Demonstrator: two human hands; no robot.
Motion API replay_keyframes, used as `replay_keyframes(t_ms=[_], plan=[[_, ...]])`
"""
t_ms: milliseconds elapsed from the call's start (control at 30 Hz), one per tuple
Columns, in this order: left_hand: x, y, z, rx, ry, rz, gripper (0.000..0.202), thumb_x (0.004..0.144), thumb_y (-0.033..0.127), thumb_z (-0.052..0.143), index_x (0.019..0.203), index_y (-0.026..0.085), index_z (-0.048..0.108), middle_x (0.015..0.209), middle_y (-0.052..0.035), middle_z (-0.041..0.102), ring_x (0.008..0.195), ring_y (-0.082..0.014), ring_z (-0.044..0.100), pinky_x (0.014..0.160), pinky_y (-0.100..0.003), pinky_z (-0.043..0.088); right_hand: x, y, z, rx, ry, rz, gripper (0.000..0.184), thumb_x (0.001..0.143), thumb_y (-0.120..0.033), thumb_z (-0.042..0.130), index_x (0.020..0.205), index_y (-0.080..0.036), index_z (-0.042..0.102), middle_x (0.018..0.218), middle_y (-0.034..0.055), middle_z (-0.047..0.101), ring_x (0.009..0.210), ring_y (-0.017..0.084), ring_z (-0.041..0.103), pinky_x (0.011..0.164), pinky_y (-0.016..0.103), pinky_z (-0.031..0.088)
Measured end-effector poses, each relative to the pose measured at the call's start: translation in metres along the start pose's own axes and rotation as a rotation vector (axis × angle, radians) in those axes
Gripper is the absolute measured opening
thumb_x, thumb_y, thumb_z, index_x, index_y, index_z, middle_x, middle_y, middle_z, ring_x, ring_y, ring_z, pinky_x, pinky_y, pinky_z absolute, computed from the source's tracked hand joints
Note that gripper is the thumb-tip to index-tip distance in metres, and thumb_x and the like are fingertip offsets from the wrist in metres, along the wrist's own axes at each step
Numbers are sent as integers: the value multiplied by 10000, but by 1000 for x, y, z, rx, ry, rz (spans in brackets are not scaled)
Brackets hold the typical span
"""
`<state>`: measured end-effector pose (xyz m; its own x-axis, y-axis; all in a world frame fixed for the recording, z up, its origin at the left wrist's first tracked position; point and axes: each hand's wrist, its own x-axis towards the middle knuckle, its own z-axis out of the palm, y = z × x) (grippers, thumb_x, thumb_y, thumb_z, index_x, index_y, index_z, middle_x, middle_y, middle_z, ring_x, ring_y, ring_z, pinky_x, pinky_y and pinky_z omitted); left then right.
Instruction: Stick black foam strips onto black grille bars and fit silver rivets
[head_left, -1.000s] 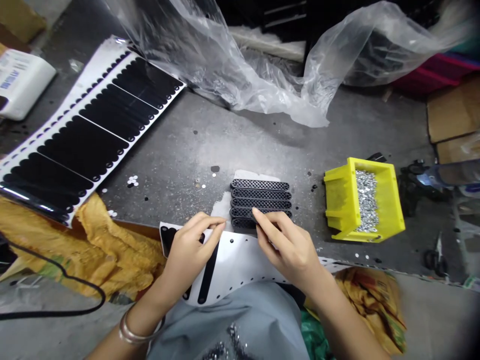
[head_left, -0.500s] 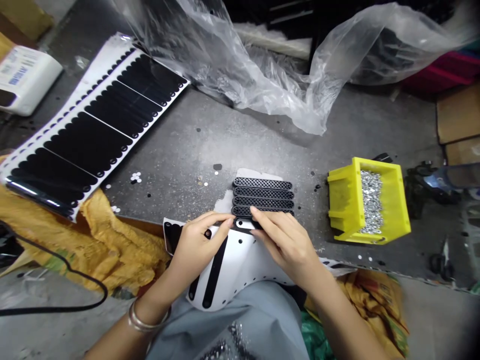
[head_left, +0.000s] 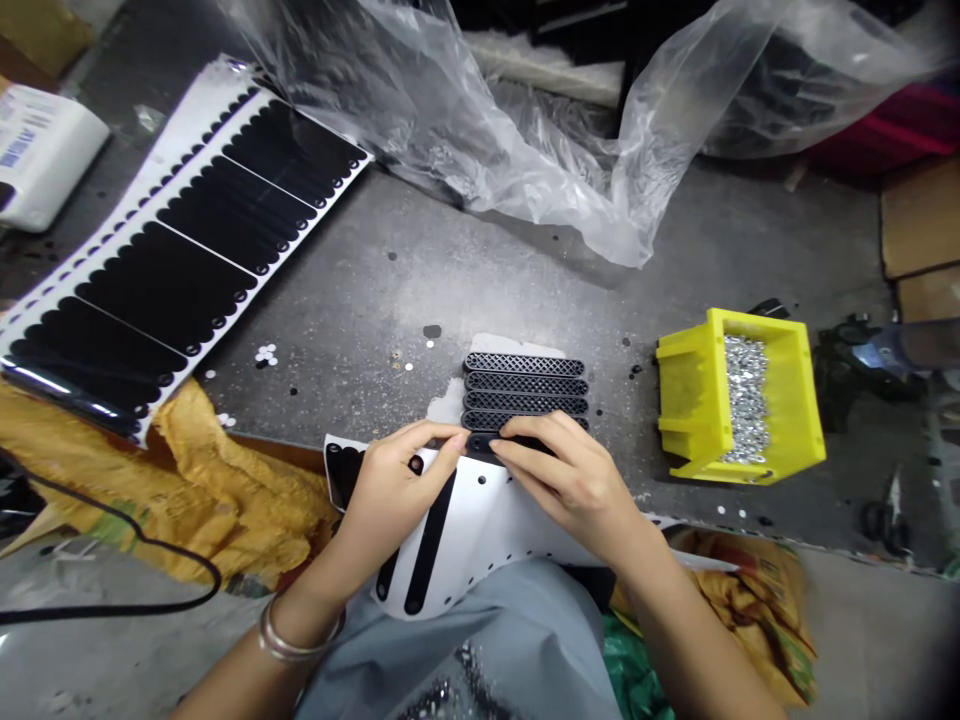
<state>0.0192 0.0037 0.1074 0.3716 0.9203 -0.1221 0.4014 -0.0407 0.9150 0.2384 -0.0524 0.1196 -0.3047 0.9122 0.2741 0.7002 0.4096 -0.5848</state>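
Several black lattice-patterned bars (head_left: 525, 383) lie side by side at the bench's front edge. Just below them is a narrow black rounded strip (head_left: 482, 441), its left end showing between my hands. My left hand (head_left: 409, 475) pinches that left end between thumb and forefinger. From the right, my right hand (head_left: 562, 470) has its thumb and fingers closed on the strip and covers most of it. Beneath both hands, a white backing sheet (head_left: 480, 525) with a few black strips left on it drapes from the bench over my lap.
A yellow bin (head_left: 690, 400) of small shiny metal pieces stands at right, with scissors (head_left: 889, 520) beyond it. Sheets of black strips (head_left: 202, 240) lie at left near a white device (head_left: 45, 155). Clear plastic film (head_left: 555, 190) hangs over the back. Yellow sacking (head_left: 240, 500) lies below.
The strip's end now shows solid black between my hands, where a pale oval opening showed before. My right fingers have shifted slightly; my left hand keeps its pinch.
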Motion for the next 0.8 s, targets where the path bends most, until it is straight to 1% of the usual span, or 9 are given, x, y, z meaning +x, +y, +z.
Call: replay_keyframes(t_ms=[167, 267, 333, 400, 500, 567, 667, 733, 800], plan=[[4, 2, 1, 40, -30, -38, 100, 953, 292, 678, 925, 241, 760, 905, 31, 788, 845, -142, 725, 795, -226, 527, 5, -4, 1, -44, 1, -13, 221, 993, -97, 601, 1176, -120, 721, 1148, 134, 731, 953, 217, 617, 797, 369, 577], [5, 4, 2, 74, -32, -31, 126, 956, 296, 656, 874, 223, 718, 843, 34, 759, 789, -136, 700, 739, -226, 501, 1, -6, -8, -104, -17, -16, 238, 1000, -125, 598, 1203, -108, 721, 1176, 153, 721, 976, 236, 623, 798, 385, 583], [5, 6, 2, 107, -37, -28, 153, 959, 304, 637, 850, 213, 693, 824, 27, 745, 758, -136, 681, 686, -226, 478, -8, -4, -18, -109, 1, 65, 273, 999, -175, 627, 1252, -108, 705, 1164, 159, 706, 1005, 239, 637, 825, 391, 585], [4, 7, 2, 134, -47, -41, 179, 962, 328, 626, 843, 209, 684, 825, 22, 739, 691, -127, 645, 620, -228, 448, -18, 1, -28, -35, 61, 201, 275, 995, -198, 650, 1256, -137, 706, 1091, 126, 697, 988, 210, 659, 839, 365, 586], [4, 8, 2, 152, -44, -50, 210, 961, 359, 622, 827, 207, 678, 800, 25, 722, 617, -115, 584, 594, -233, 426, -32, 12, -33, 132, 181, 341, 175, 984, -180, 665, 1136, -210, 748, 965, 48, 690, 897, 159, 676, 804, 317, 582], [3, 8, 2, 169, -32, -47, 222, 958, 375, 629, 820, 209, 678, 771, 34, 703, 587, -108, 544, 596, -235, 419, -37, 19, -30, 186, 227, 343, 145, 980, -174, 665, 1080, -222, 759, 939, 34, 687, 850, 146, 668, 755, 302, 575], [4, 7, 1, 192, -21, -41, 235, 956, 406, 643, 827, 214, 682, 766, 41, 694, 544, -98, 488, 579, -240, 405, -40, 28, -26, 229, 213, 300, 154, 982, -167, 651, 1088, -212, 755, 952, 35, 671, 809, 130, 648, 689, 282, 555], [3, 5, 1, 191, -21, -38, 240, 958, 418, 647, 832, 216, 683, 793, 29, 707, 587, -109, 538, 601, -241, 423, -41, 31, -26, 224, 192, 284, 160, 986, -175, 648, 1095, -222, 755, 957, 31, 649, 807, 131, 635, 685, 286, 553], [2, 3, 2, 180, 3, -39, 229, 951, 419, 664, 846, 216, 673, 805, 15, 703, 671, -131, 600, 628, -239, 442, -43, 26, -25, 118, 218, 278, 165, 982, -189, 658, 1100, -240, 761, 1001, 47, 623, 844, 153, 622, 725, 325, 566]])
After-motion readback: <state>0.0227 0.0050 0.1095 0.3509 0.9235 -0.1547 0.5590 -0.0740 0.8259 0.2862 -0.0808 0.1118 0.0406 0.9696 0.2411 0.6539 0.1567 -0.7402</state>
